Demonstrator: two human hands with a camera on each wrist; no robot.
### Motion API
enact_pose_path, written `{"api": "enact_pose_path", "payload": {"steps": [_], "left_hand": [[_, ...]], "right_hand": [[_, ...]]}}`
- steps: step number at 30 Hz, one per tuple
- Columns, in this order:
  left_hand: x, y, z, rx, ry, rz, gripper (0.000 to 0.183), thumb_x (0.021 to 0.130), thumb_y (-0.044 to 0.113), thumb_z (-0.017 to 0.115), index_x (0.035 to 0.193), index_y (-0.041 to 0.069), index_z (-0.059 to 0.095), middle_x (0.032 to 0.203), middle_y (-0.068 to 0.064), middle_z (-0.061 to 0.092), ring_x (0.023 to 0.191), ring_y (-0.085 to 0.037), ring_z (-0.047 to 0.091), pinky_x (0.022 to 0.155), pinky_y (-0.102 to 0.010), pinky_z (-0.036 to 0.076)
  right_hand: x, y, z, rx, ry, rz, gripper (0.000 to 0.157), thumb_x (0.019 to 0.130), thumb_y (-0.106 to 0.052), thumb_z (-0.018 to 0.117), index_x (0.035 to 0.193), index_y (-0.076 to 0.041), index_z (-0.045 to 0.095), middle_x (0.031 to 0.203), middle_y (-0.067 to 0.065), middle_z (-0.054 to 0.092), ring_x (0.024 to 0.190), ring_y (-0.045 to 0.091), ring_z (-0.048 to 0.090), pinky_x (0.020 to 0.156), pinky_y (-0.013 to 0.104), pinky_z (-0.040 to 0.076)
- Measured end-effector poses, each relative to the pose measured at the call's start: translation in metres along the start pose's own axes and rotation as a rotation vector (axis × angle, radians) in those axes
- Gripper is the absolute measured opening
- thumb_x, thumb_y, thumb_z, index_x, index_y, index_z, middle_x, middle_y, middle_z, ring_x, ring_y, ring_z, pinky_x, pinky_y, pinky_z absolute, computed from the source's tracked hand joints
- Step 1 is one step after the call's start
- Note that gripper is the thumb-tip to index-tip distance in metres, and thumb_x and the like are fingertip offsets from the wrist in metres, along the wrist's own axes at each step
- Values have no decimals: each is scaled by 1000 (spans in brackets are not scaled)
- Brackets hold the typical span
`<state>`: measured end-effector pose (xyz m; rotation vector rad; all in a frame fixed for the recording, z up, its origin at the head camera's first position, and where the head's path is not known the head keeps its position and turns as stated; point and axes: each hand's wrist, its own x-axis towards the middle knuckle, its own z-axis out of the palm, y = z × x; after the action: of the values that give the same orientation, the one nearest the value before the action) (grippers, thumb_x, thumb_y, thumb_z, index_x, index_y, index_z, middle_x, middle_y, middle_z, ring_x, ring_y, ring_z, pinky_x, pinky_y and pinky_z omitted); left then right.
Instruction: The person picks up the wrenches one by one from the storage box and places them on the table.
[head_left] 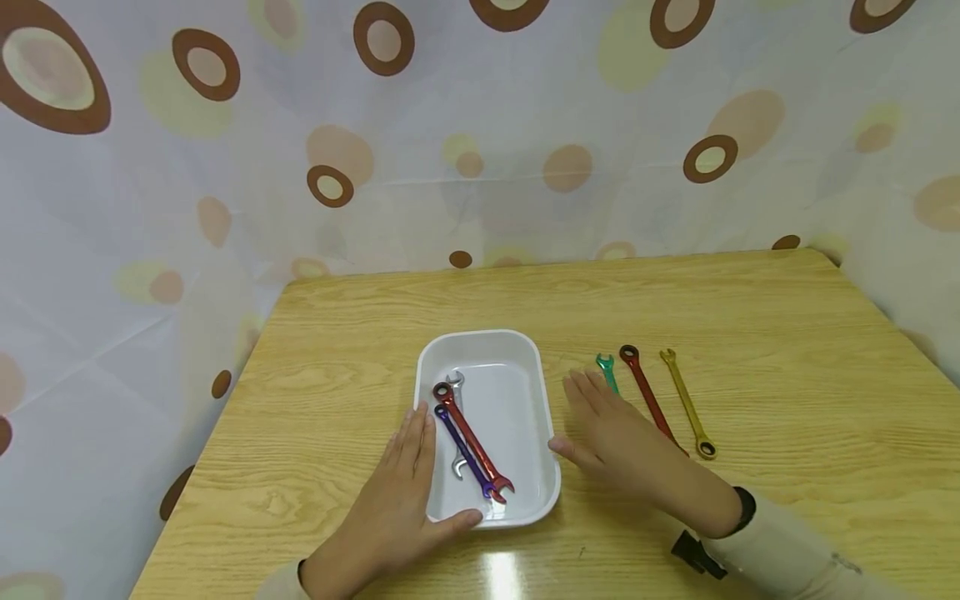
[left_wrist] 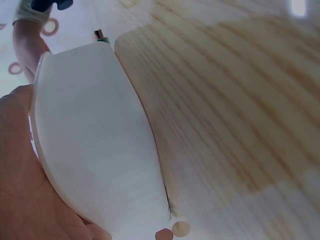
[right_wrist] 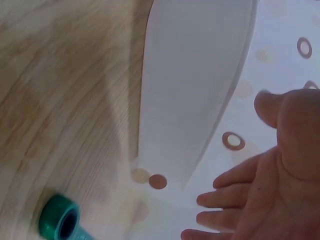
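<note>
A white tray [head_left: 480, 335] sits on the table. Inside it, a red ratcheting wrench [head_left: 471, 437] and a purple wrench [head_left: 459, 440] lie across a silver wrench [head_left: 454, 380]. My left hand [head_left: 397, 492] rests along the tray's left side, fingers straight and thumb at the near rim. Just right of the tray, my right hand [head_left: 618, 437] is held with straight fingers, its thumb close to the rim; whether it touches is unclear. That hand and forearm partly cover a green wrench [head_left: 607, 371] and another red wrench [head_left: 648, 396]. Farther right lies a gold wrench [head_left: 686, 400].
The wood-grain table [head_left: 345, 350] meets a patterned curtain [head_left: 480, 167] at the back, with more of the cloth at both sides. A black strap buckle [head_left: 697, 556] hangs under the right wrist.
</note>
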<state>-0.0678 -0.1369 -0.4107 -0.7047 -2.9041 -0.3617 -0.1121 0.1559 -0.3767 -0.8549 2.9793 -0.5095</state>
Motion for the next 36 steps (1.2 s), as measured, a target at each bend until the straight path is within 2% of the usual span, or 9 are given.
{"api": "enact_pose_path", "payload": {"steps": [7, 15, 19, 23, 28, 31, 36], "left_hand": [[1, -1, 1, 18, -6, 3, 114, 81, 80, 39, 149, -8, 14, 158, -24, 9, 146, -35, 10, 115, -46, 22], [4, 0, -4, 20, -58, -10, 115, 81, 81, 37, 149, -9, 15, 157, -25, 7, 145, -37, 11, 115, -46, 21], [4, -1, -7, -23, -80, -28, 111, 83, 77, 41, 149, -8, 14, 158, -23, 6, 145, -36, 11, 115, -46, 20], [4, -3, -12, -112, -84, -58, 101, 89, 67, 44, 150, -5, 12, 159, -20, 8, 146, -34, 11, 115, -48, 20], [9, -5, -21, -254, -41, -91, 85, 95, 54, 47, 151, -3, 16, 156, -21, 17, 144, -33, 18, 113, -52, 23], [14, -6, -27, -342, 10, -120, 74, 98, 48, 46, 151, 1, 23, 154, -20, 26, 141, -32, 27, 110, -51, 29], [22, -5, -36, -497, 165, -109, 54, 99, 33, 51, 144, 5, 41, 143, -14, 47, 131, -28, 46, 103, -45, 42]], "right_hand": [[-7, -20, 7, -59, -77, -106, 85, 95, -56, 44, 147, 8, 25, 154, 27, 19, 143, 42, 13, 107, 61, 27], [-10, -26, 14, -60, -96, -83, 85, 95, -57, 44, 148, 6, 24, 157, 23, 15, 145, 36, 11, 110, 59, 25], [-9, -26, 16, -66, -81, -88, 84, 95, -56, 45, 148, 6, 25, 156, 22, 16, 145, 36, 13, 110, 58, 25], [-9, -26, 16, -68, -82, -91, 83, 95, -56, 45, 148, 6, 26, 156, 22, 17, 145, 36, 13, 110, 58, 25], [-9, -26, 17, -77, -74, -96, 83, 95, -55, 45, 148, 6, 26, 156, 23, 18, 145, 36, 13, 110, 58, 26], [-9, -26, 17, -77, -70, -96, 83, 95, -55, 46, 148, 6, 26, 156, 23, 18, 145, 36, 13, 110, 57, 26], [-9, -25, 17, -68, -72, -100, 85, 96, -58, 41, 148, 6, 25, 156, 23, 16, 145, 36, 11, 111, 54, 25]]}}
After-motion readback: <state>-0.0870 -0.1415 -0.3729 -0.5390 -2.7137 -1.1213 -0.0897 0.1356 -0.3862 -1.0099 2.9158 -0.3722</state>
